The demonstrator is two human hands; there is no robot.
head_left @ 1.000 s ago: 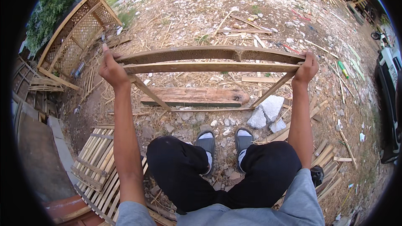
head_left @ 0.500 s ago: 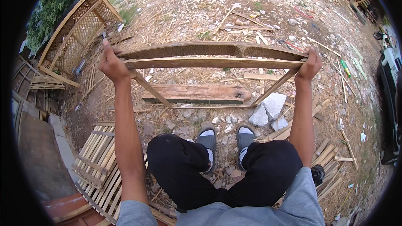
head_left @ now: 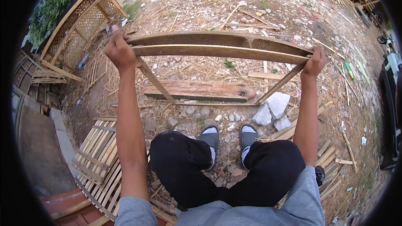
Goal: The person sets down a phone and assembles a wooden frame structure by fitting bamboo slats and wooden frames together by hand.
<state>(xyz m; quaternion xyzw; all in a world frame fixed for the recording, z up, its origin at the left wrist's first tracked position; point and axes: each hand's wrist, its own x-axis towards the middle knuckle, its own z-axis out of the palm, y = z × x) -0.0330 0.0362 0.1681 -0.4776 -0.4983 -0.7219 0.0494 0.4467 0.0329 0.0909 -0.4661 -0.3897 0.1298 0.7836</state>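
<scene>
Between my hands stands a rectangular frame (head_left: 201, 50) of split bamboo or wooden slats. Two long slats run side by side along its top, and thin side pieces slope down to a lower rail near the ground. My left hand (head_left: 120, 53) is closed around the top left corner, its thumb pointing up. At the top right corner my right hand (head_left: 314, 62) grips the slat ends. Just behind the lower rail lies a thick, rough wooden beam (head_left: 197, 88) on the ground, seen through the frame.
Pale broken stones (head_left: 276, 104) lie near my right foot. On the left are a slatted panel (head_left: 100, 150) and, farther off, a lattice panel (head_left: 90, 23). Loose wooden strips (head_left: 328, 165) lie at the right. A dark vehicle (head_left: 389, 113) shows at the right edge.
The frame's top has risen slightly, more at its left end, so it now slopes down to the right. My left hand has moved up with it. Both hands keep their grip.
</scene>
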